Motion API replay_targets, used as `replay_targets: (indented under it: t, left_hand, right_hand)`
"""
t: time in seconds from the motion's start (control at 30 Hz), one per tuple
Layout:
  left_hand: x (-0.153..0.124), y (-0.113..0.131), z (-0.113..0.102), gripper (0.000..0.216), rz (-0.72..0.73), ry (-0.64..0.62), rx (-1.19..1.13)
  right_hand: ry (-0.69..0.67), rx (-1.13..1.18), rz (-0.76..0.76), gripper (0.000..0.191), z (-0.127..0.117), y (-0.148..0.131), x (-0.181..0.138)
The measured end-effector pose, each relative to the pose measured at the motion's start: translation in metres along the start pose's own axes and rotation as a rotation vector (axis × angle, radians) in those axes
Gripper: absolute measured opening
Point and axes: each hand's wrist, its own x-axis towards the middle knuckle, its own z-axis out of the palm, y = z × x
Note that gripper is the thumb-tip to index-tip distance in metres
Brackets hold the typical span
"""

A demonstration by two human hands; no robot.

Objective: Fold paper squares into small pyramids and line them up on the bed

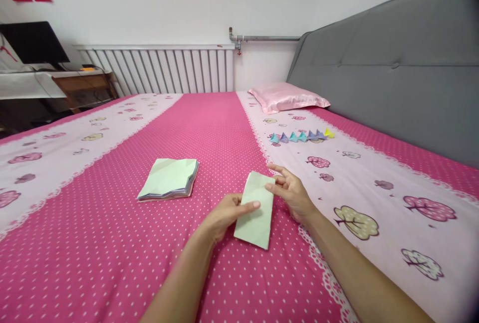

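Observation:
A pale green sheet of paper [255, 223], folded into a narrow rectangle, is held between my two hands just above the bed. My left hand [228, 215] grips its left edge, thumb flat on the front and fingers behind. At the upper right edge, my right hand [292, 194] pinches the paper between thumb and fingers. To the left lies a stack of paper sheets [170, 176], pale green on top with bluish and other colours at its edges. Several small folded paper pieces [294, 137] in turquoise, purple and yellow stand in a row beyond my right hand.
The bed cover [209, 128] is pink with white dots and pale tree-print bands. A pink pillow [286, 96] rests near the grey headboard [396, 59]. A white radiator [164, 69] lines the wall, and a monitor [33, 43] stands on a desk at far left.

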Motion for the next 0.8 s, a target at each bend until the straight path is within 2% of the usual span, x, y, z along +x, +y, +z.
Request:
replay_targets:
  t: [0.13,0.33,0.57,0.8]
  left_hand:
    - [0.004,-0.007,0.002,0.041,-0.005,0.069,0.045]
    - [0.008,-0.008,0.0,0.045,0.146,0.142,0.021]
    - [0.01,-0.01,-0.002,0.038,0.129,0.112,0.004]
    - [0.005,-0.007,0.003,0.032,0.013,0.077,0.031]
  right_hand:
    - [-0.014,-0.005,-0.022,0.061,0.007,0.0,-0.003]
    - [-0.163,-0.111,0.092,0.04,0.017,0.008,-0.009]
    - [-0.153,-0.103,0.08,0.033,0.016,0.009,-0.01]
    - [-0.028,-0.138,0.049,0.028,0.014,0.007,-0.008]
